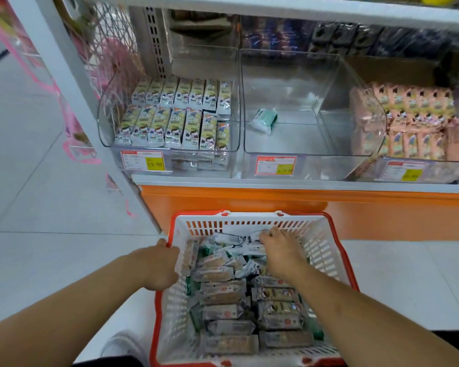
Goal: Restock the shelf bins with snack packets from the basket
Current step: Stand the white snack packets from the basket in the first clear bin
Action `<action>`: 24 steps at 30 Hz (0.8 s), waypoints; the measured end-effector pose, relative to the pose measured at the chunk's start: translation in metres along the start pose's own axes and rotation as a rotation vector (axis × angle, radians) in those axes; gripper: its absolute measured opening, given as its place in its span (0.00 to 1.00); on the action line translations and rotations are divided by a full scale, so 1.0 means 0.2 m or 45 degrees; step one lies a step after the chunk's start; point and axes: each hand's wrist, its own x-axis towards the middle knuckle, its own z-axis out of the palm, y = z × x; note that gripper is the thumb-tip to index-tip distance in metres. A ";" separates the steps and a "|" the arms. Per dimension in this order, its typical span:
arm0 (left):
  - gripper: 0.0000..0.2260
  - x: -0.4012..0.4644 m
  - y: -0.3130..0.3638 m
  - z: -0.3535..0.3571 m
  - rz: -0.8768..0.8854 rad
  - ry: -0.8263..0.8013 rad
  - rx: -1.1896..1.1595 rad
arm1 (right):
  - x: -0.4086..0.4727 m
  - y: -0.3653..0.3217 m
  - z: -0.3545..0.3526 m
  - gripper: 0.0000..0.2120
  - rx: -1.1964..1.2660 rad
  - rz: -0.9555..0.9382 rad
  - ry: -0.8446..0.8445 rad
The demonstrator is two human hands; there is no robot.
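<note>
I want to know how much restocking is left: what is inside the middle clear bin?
Only one green-and-white packet lies inside the middle clear bin; the rest of its floor shows bare. Nothing is covered.

Left hand (161, 266) grips the rim of the basket (326, 250); right hand (281, 250) reaches among its snack packets (220, 290), below a nearly bare middle bin (297, 144)

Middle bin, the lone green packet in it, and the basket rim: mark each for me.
Middle bin (313, 152): head view, on its clear front wall.
Green packet (264, 120): head view, middle of the wrapper.
Basket rim (249, 213): head view, far red edge between the handle clips.
</note>
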 end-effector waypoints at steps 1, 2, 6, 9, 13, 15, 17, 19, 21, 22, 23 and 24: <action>0.23 -0.02 0.01 -0.04 -0.002 0.011 0.016 | 0.00 0.00 -0.01 0.27 0.061 -0.034 0.018; 0.23 -0.04 0.02 -0.08 0.008 0.037 0.024 | 0.00 -0.01 -0.04 0.24 0.144 -0.070 0.045; 0.17 -0.14 0.07 -0.29 0.179 0.285 -0.242 | -0.07 -0.10 -0.26 0.22 0.522 -0.231 0.177; 0.20 -0.25 0.09 -0.41 0.370 0.300 -0.788 | -0.18 -0.20 -0.51 0.22 0.719 -0.335 0.332; 0.27 -0.44 0.15 -0.50 0.720 0.136 -1.342 | -0.36 -0.27 -0.81 0.21 0.787 -0.514 0.530; 0.28 -0.49 0.20 -0.52 0.799 0.210 -1.458 | -0.43 -0.27 -0.91 0.21 0.768 -0.573 0.616; 0.33 -0.52 0.23 -0.53 0.794 0.347 -1.524 | -0.46 -0.27 -0.97 0.24 0.754 -0.588 0.694; 0.39 -0.52 0.24 -0.54 0.763 0.461 -1.576 | -0.45 -0.27 -1.01 0.26 0.747 -0.569 0.749; 0.42 -0.50 0.23 -0.56 0.738 0.563 -1.622 | -0.43 -0.27 -1.04 0.27 0.739 -0.557 0.778; 0.43 -0.50 0.22 -0.58 0.714 0.624 -1.621 | -0.42 -0.28 -1.05 0.27 0.741 -0.557 0.778; 0.42 -0.50 0.21 -0.60 0.684 0.680 -1.608 | -0.40 -0.28 -1.06 0.27 0.743 -0.557 0.765; 0.41 -0.50 0.19 -0.62 0.664 0.724 -1.582 | -0.39 -0.27 -1.07 0.27 0.734 -0.554 0.745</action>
